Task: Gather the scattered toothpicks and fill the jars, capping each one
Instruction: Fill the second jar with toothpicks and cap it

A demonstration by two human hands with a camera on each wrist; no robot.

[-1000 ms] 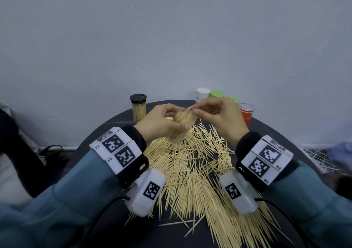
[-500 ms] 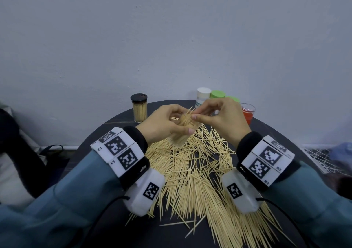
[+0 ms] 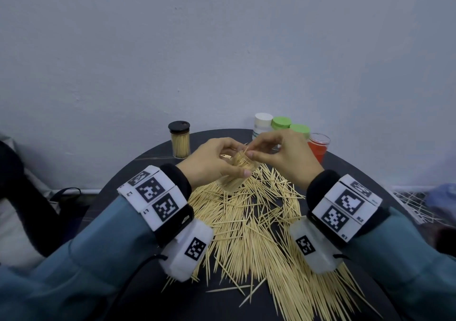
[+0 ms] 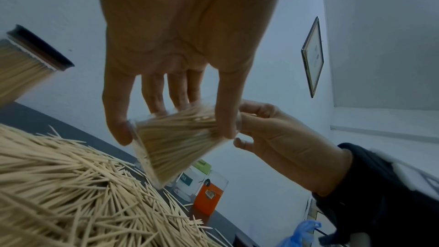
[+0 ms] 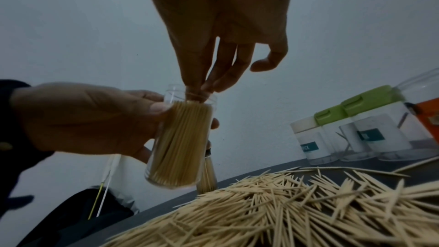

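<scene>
1. The left hand [image 3: 212, 161] held a clear jar [image 5: 181, 138] above the bench [image 3: 118, 197], fingers and thumb curled round its wall; the jar was nearly full of toothpicks and had no cap.
2. The right hand [image 3: 283, 155] was at the jar's open mouth, its thumb and fingers [image 5: 209, 74] pinched together just inside the rim; whether they gripped any toothpicks could not be told.
3. A broad heap of loose toothpicks [image 3: 249, 227] covered the dark round bench under both hands.
4. A filled jar with a black cap [image 3: 179, 139] stood at the bench's far left.
5. A white-capped jar [image 3: 262, 123], two green-capped jars [image 3: 281, 123] and an uncapped orange-labelled jar [image 3: 318, 145] stood in a row at the far right.
</scene>
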